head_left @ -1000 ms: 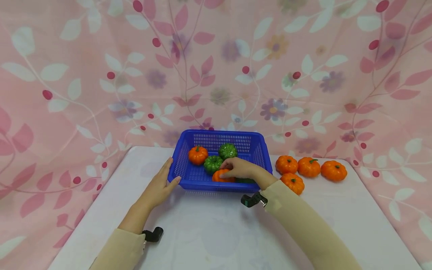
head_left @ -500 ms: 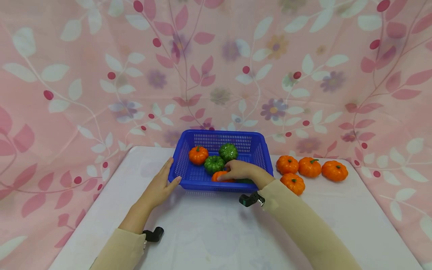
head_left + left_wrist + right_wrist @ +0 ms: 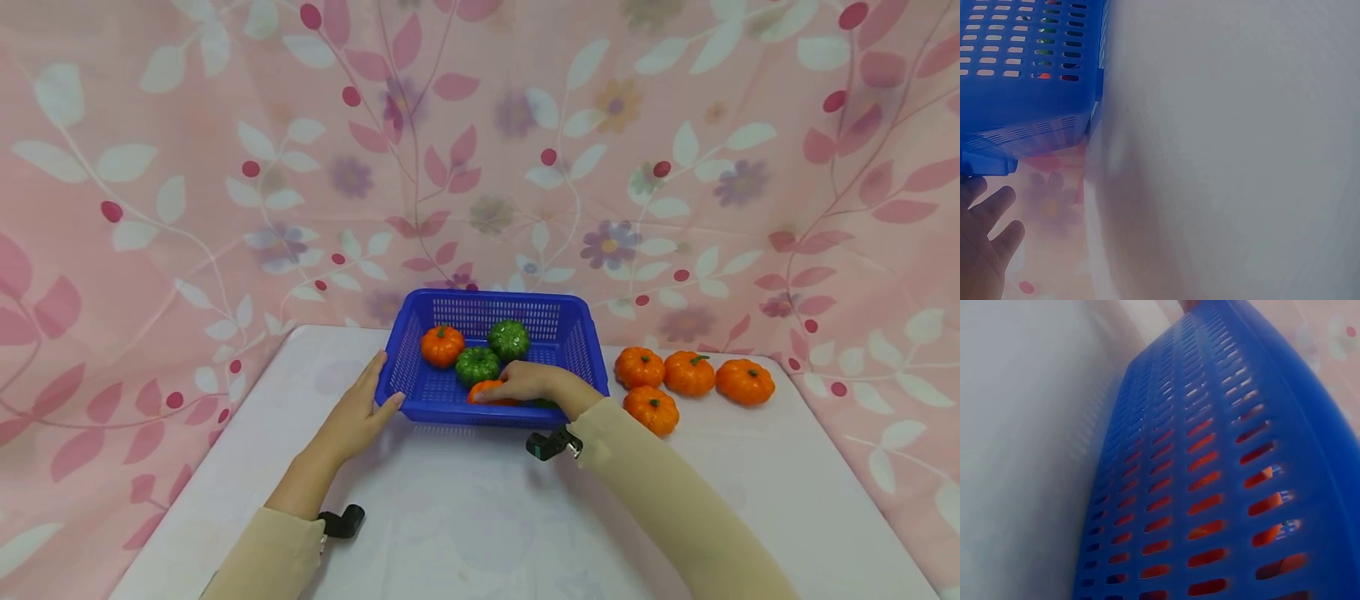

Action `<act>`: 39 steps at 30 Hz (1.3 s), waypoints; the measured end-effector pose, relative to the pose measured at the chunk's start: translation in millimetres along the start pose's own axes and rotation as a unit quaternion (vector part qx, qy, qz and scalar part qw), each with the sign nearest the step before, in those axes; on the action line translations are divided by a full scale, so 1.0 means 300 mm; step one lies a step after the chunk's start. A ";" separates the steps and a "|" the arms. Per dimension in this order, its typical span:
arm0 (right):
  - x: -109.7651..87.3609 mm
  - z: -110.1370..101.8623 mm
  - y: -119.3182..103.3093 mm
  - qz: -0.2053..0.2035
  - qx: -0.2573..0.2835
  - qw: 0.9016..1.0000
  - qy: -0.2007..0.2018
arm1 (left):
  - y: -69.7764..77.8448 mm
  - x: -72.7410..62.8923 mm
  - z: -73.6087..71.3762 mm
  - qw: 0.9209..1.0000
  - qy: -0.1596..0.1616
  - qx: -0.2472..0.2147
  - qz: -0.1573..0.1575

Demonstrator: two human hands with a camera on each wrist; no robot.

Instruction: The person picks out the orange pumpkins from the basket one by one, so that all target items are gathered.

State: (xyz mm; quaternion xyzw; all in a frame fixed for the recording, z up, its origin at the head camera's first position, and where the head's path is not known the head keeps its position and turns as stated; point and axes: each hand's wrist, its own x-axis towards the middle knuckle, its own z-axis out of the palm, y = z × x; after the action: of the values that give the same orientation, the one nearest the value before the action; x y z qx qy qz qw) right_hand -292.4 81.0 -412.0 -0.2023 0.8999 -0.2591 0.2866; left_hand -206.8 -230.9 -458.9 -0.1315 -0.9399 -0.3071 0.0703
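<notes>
In the head view, a blue plastic basket (image 3: 480, 412) with slotted walls stands on the table. My right hand (image 3: 528, 382) reaches over its front right side and grips a small orange pumpkin (image 3: 483, 390) low inside, near the front wall. The hand covers much of that pumpkin. Two green pumpkins, one in the middle (image 3: 477, 365) and one behind it (image 3: 509, 340), share the basket with another orange pumpkin (image 3: 442, 346) at the left. A further green piece (image 3: 546, 404) shows partly under my right wrist. My left hand (image 3: 360, 417) rests against the basket's left end, fingers extended.
Several orange pumpkins (image 3: 690, 372) lie on the white table (image 3: 480, 517) just right of the basket. A pink floral cloth (image 3: 480, 167) hangs directly behind the table. Through the slots in the right wrist view, an orange pumpkin (image 3: 1204, 481) shows inside the basket.
My right hand has sunk slightly lower and shifted a little left with the orange pumpkin, which now sits deeper behind the front wall. My left hand has stayed at the basket's left end.
</notes>
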 end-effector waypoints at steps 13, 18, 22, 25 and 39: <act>-0.023 -0.023 0.014 -0.008 0.043 0.999 0.016 | -0.001 -0.001 0.005 1.000 0.000 0.001 0.000; -0.070 -0.055 0.012 -0.017 0.070 0.997 0.035 | -0.002 -0.002 0.005 1.000 0.000 0.002 -0.003; -0.128 -0.087 0.001 -0.040 0.092 0.994 0.049 | 0.001 -0.001 0.004 1.000 -0.002 0.002 -0.005; -0.176 -0.109 -0.007 -0.057 0.100 0.991 0.061 | 0.000 -0.001 0.003 1.000 -0.003 0.002 -0.007; -0.441 -0.181 0.098 -0.041 0.102 0.983 0.146 | -0.002 -0.001 0.005 1.000 -0.004 0.001 -0.006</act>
State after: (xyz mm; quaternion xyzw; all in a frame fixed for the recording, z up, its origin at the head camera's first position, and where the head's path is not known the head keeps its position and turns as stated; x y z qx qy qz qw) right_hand -232.6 190.9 -336.5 -0.1685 0.8918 -0.3879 0.1608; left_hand -206.8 -230.5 -460.6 -0.1274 -0.9412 -0.3062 0.0645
